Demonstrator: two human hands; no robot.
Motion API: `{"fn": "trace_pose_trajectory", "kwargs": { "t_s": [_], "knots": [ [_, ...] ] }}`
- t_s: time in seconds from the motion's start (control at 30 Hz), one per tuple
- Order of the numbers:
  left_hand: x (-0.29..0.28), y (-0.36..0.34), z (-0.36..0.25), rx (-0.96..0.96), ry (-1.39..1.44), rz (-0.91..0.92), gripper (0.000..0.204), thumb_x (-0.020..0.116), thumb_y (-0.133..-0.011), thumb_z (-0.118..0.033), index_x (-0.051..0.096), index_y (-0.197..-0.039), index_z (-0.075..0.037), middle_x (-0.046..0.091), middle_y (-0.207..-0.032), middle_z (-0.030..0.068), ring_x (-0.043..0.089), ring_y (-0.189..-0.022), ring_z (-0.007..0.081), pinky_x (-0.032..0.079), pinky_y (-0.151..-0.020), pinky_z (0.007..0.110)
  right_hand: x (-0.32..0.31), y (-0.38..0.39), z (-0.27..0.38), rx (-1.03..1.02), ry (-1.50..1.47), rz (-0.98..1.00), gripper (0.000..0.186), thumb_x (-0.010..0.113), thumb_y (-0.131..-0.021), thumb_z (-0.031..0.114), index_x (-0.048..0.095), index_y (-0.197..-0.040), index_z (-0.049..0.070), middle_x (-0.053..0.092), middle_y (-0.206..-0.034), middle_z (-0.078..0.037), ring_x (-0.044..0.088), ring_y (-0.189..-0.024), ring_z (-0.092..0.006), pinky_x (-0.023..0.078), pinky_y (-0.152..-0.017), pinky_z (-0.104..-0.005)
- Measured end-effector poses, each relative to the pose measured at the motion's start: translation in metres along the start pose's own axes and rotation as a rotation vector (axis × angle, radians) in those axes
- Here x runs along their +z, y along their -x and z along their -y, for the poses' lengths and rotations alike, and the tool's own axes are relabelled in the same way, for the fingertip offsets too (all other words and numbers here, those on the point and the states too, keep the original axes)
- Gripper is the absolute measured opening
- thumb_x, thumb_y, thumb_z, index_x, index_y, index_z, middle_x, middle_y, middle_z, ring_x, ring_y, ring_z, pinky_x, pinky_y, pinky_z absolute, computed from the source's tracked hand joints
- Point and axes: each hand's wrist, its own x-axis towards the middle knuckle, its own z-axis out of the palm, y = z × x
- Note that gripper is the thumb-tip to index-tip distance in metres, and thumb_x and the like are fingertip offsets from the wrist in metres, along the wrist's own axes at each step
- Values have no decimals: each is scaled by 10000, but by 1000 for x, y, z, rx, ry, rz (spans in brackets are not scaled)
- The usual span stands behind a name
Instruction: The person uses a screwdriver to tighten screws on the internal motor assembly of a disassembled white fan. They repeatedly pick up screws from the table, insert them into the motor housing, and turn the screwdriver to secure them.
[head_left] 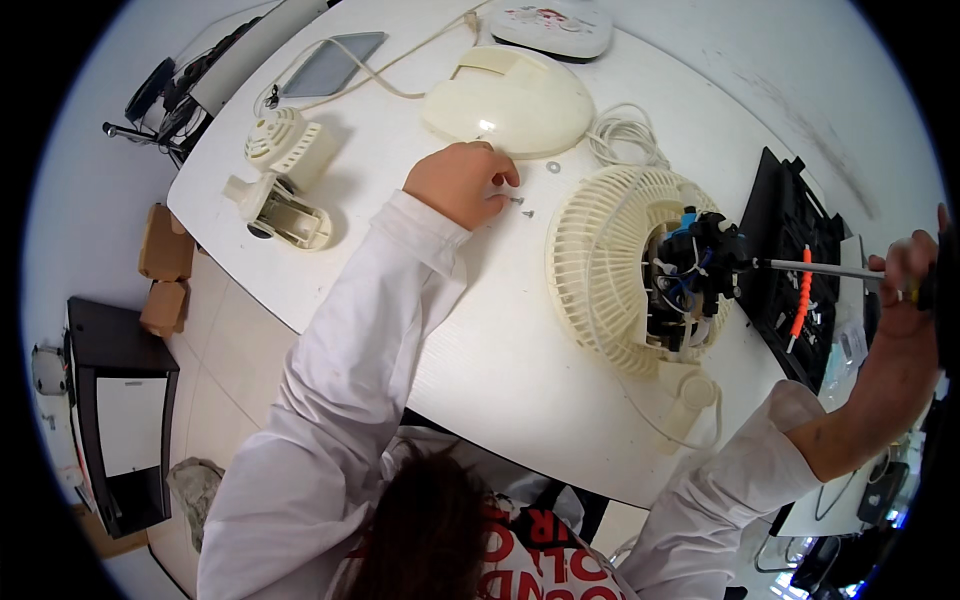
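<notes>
While the right hand at the right edge is closed around a screwdriver aimed at the exposed motor on the fan grille, right of centre, disassembly is judged well advanced, a loose screw being pinched by the left hand at upper centre.

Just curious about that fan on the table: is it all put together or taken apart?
Taken apart. The fan grille lies flat with its motor and wires bare, and cream housing pieces sit apart across the table.
</notes>
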Motion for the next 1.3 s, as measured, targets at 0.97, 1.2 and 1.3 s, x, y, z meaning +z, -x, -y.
{"fn": "trace_pose_trajectory", "kwargs": {
  "t_s": [0.97, 1.2, 1.3],
  "knots": [
    [-45, 9, 67, -273, 196, -527, 182, 701, -822, -198, 755, -979, -122, 750, -895, 40, 706, -748, 187, 552, -706, 322, 33, 6, 0, -64, 381, -200, 375, 661, -959, 252, 560, -1182, -32, 683, -963, -217, 726, -743, -263, 649, -626, -309],
    [-44, 11, 73, -309, 176, -461, 204, 720, -807, -204, 756, -992, -124, 751, -909, 47, 714, -791, 197, 562, -730, 336, 38, 8, 1, -114, 449, -196, 369, 686, -942, 276, 576, -1148, -10, 685, -957, -202, 729, -726, -255, 650, -593, -303],
    [-46, 10, 69, -317, 172, -439, 215, 728, -801, -213, 755, -994, -121, 752, -914, 53, 714, -797, 203, 563, -739, 342, 45, 7, 6, -55, 513, -274, 364, 681, -945, 275, 577, -1141, -13, 685, -949, -201, 731, -718, -254, 648, -572, -298]
  ]
}}
